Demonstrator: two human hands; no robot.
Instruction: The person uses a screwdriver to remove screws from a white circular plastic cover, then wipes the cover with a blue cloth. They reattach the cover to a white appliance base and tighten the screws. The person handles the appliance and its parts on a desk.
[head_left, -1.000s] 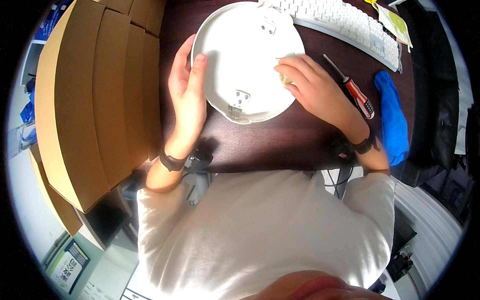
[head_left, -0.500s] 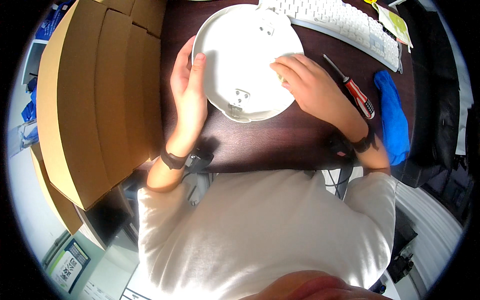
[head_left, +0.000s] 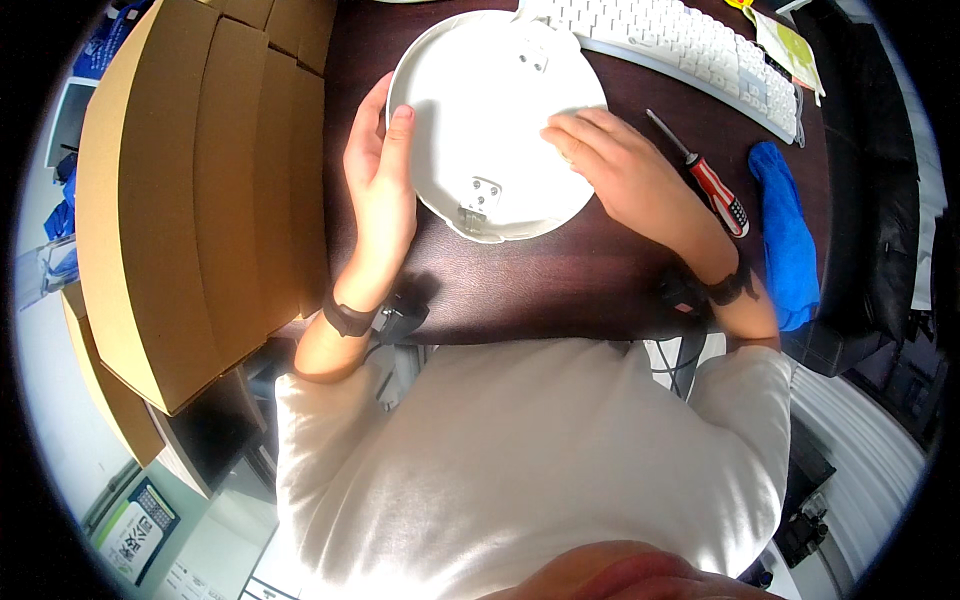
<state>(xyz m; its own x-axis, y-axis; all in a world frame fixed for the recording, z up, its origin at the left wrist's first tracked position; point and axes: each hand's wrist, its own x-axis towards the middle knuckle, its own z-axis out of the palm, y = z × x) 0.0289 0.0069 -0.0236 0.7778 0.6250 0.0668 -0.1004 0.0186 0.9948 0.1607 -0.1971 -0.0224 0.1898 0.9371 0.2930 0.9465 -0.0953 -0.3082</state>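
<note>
A round white plastic shell (head_left: pixel 490 120) with a raised rim stands on the dark table in front of me. Two small plates with screws sit on its inner face, one near the far edge and one near the close edge. My left hand (head_left: pixel 385 165) grips its left rim, thumb over the edge and fingers outside. On the right side, my right hand (head_left: pixel 610 160) reaches over the rim with its fingers bent and pressed together against the inner face. Whatever those fingertips may hold is hidden beneath them.
A screwdriver (head_left: pixel 715 185) with a red and black handle lies right of the shell, beside a blue cloth (head_left: pixel 785 240). Behind is a white keyboard (head_left: pixel 690 60). A tall cardboard box (head_left: pixel 190 200) borders the left side of the dark table (head_left: pixel 500 290).
My right fingers have shifted slightly, and a small pale-yellow bit seen under their tips before no longer shows. The left hand keeps its grip, and the shell has hardly moved.
</note>
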